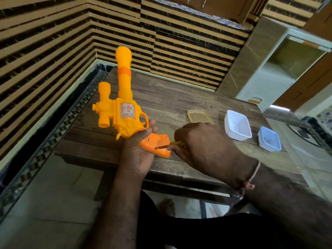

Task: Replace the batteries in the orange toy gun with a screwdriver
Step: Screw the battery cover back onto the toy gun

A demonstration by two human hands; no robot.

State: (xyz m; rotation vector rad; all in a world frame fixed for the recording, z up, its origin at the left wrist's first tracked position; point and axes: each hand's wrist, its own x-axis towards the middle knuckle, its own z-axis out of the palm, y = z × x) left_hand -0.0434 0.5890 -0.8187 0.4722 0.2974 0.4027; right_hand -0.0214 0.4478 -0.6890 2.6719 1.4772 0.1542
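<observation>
The orange toy gun (124, 106) is held above the near left part of the wooden table (179, 97), barrel pointing away and up, its darker orange grip (158, 146) turned toward me. My left hand (138, 150) grips the gun around the neck of the grip, fingers curled under the trigger guard. My right hand (203, 146) holds a small yellow-handled screwdriver (170, 145), and its dark tip sits in a hole on the grip's side. Most of the handle is hidden in my fingers.
On the table to the right lie a yellowish lid (198, 116), an open white plastic box (237, 125) and a smaller blue-lidded box (269, 138). A striped wall runs along the left and back. A white cabinet (265, 76) stands at the far right.
</observation>
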